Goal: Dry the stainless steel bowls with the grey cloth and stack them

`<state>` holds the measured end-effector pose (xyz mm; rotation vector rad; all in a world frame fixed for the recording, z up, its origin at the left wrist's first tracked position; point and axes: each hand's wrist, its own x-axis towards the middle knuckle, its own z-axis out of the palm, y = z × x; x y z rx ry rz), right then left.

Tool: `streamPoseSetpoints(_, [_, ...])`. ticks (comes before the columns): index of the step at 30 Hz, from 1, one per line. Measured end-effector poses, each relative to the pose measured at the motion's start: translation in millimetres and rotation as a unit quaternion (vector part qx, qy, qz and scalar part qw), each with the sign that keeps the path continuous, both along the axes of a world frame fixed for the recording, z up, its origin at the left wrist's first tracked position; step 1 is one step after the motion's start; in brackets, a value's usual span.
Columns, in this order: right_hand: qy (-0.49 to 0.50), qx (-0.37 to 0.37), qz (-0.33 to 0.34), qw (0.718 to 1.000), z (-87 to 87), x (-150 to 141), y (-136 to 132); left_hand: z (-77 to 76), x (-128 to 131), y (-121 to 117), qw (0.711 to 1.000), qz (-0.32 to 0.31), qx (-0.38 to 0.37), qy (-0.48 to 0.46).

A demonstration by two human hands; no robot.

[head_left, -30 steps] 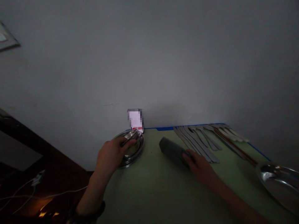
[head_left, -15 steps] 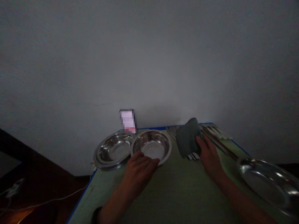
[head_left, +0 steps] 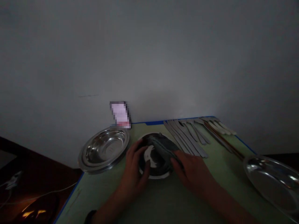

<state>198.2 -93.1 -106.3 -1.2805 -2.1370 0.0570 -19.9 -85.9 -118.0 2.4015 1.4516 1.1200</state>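
Observation:
A round stainless steel bowl [head_left: 157, 177] stands on the green table surface in front of me. My left hand [head_left: 133, 170] grips its left side, with the thumb over the inside and the fingers around the rim. In my right hand [head_left: 192, 168] is a bunched grey-green cloth [head_left: 164, 147], closed between thumb and fingers. The cloth lies over the right part of the bowl and hides the rim there. To the left of the bowl is a stack of similar metal bowls [head_left: 105, 148].
Several table knives [head_left: 184, 138] lie right of the bowl, then spoons [head_left: 196, 130], brown chopsticks [head_left: 216, 137] and white-handled cutlery [head_left: 224, 127]. An oval metal tray [head_left: 268, 177] is at the right edge. A phone [head_left: 121, 113] leans on the wall [head_left: 149, 56]. A white cable [head_left: 58, 190] hangs at left.
My right hand has brought the cloth leftward from above the cutlery into the bowl, uncovering the knives. My left hand has shifted to the bowl's left side. The view has turned slightly right.

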Motion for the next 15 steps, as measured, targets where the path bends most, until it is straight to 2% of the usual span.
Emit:
streamPoseSetpoints(2, [-0.012,-0.016,-0.008,1.000,-1.7,-2,-1,-7.3,4,0,0.995,0.033,-0.061,-0.067])
streamPoseSetpoints(4, [0.006,-0.044,-0.036,0.998,-4.3,-5,-2,-11.8,8,0,0.977,0.047,-0.145,-0.151])
streamPoseSetpoints(7, [0.129,-0.079,-0.104,0.983,-5.7,-11,-2,-11.9,14,2,0.936,0.058,-0.248,-0.244])
streamPoseSetpoints(11, [0.315,-0.092,-0.148,0.933,0.4,-15,-1,-5.4,20,9,0.899,0.110,-0.335,-0.260])
streamPoseSetpoints(13, [0.352,-0.082,-0.149,0.920,2.3,-18,1,-4.0,23,13,0.913,0.085,-0.324,-0.234])
streamPoseSetpoints(15, [0.350,-0.081,-0.120,0.926,1.1,-24,5,-5.2,24,17,0.950,0.037,-0.257,-0.173])
